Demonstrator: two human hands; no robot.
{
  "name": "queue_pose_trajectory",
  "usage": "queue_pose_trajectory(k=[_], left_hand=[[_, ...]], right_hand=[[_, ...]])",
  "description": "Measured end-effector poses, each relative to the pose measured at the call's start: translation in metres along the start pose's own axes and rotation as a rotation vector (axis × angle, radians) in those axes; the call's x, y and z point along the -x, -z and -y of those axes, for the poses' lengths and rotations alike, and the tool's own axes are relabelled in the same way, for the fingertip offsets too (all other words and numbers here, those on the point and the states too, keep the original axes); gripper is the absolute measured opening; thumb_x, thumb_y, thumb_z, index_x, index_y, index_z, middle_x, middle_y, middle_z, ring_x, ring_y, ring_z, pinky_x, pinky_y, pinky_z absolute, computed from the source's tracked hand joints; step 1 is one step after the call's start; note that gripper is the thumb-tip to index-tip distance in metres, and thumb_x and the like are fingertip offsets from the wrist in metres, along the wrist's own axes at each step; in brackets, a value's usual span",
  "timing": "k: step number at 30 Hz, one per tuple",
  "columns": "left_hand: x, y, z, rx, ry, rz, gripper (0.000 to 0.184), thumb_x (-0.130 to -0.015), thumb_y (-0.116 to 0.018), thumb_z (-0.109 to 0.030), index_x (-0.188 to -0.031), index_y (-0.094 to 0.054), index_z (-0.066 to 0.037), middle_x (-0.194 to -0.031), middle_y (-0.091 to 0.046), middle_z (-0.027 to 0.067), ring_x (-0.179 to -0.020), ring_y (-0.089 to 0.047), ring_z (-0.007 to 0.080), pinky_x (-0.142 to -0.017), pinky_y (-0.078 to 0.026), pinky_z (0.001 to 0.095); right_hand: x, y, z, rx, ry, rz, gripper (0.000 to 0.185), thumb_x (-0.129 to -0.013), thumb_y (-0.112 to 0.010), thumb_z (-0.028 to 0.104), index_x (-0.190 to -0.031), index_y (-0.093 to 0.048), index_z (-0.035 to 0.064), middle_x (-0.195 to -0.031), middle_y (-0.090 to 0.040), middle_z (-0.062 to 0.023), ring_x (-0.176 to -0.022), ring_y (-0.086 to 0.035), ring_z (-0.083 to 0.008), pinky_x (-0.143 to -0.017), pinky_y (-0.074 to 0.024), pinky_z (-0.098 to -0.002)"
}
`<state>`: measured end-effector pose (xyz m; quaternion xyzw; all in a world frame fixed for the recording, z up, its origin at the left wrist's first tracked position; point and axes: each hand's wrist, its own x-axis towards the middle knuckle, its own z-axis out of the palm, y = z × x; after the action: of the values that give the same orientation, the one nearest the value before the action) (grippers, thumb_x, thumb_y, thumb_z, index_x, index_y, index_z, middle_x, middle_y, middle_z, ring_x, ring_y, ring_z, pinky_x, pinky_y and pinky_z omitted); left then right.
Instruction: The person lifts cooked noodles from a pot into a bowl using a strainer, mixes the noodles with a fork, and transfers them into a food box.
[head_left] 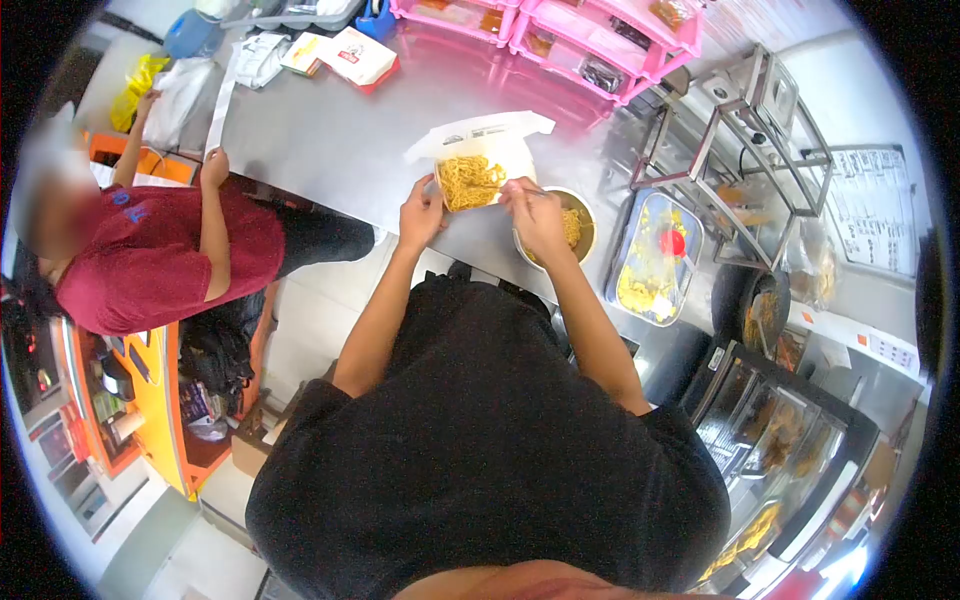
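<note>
Yellow noodles [468,183] lie in an open white paper box [515,152] on the steel table. My left hand [424,214] grips the box at its left side, fingers closed on the edge. At the box's right side is my right hand [535,212], its fingers pinched together near the noodles; whatever they may hold is too small to make out. Partly under my right hand stands a round bowl [590,238] with more noodles [571,227] inside.
A tray of yellow food [645,285] with a red item [672,242] stands right of the bowl. Pink racks [590,50] line the back, a metal frame [700,170] the right. A person in a maroon shirt [170,250] stands left, beside a white-and-red box [358,58].
</note>
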<state>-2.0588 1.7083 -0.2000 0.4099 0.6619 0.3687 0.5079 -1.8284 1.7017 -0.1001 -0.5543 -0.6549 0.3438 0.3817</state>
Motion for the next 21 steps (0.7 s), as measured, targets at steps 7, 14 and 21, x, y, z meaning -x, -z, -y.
queue_pose_trajectory(k=[7, 14, 21], left_hand=[[-0.012, -0.002, 0.000, -0.139, -0.080, 0.010, 0.047, -0.102, -0.059, -0.026, -0.144, -0.055, -0.004, -0.070, -0.071, 0.0112, -0.053, -0.068, 0.0192, -0.053, -0.054, 0.0342], [-0.003, -0.001, -0.014, -0.178, -0.058, 0.027, 0.048, -0.106, -0.053, -0.027, -0.149, -0.050, -0.005, -0.067, -0.070, 0.0122, -0.050, -0.067, 0.0205, -0.050, -0.054, 0.0351], [-0.017, -0.002, 0.001, -0.144, -0.161, -0.022, 0.043, -0.109, -0.046, -0.024, -0.149, -0.053, -0.010, -0.065, -0.069, 0.0119, -0.049, -0.067, 0.0223, -0.051, -0.057, 0.0366]], right_hand=[[-0.002, 0.023, -0.009, 0.081, -0.076, -0.185, 0.040, -0.109, -0.047, 0.029, -0.099, -0.073, -0.0006, -0.093, -0.073, -0.0217, -0.084, -0.072, -0.0359, -0.076, -0.0543, -0.0452], [-0.002, -0.019, -0.001, 0.144, 0.015, -0.103, 0.035, -0.108, -0.049, 0.027, -0.104, -0.071, 0.0000, -0.099, -0.072, -0.0243, -0.088, -0.070, -0.0408, -0.079, -0.0546, -0.0467], [0.012, -0.016, -0.009, -0.003, 0.002, -0.202, 0.042, -0.110, -0.049, 0.032, -0.102, -0.070, -0.0027, -0.091, -0.073, -0.0181, -0.078, -0.070, -0.0297, -0.076, -0.0548, -0.0396]])
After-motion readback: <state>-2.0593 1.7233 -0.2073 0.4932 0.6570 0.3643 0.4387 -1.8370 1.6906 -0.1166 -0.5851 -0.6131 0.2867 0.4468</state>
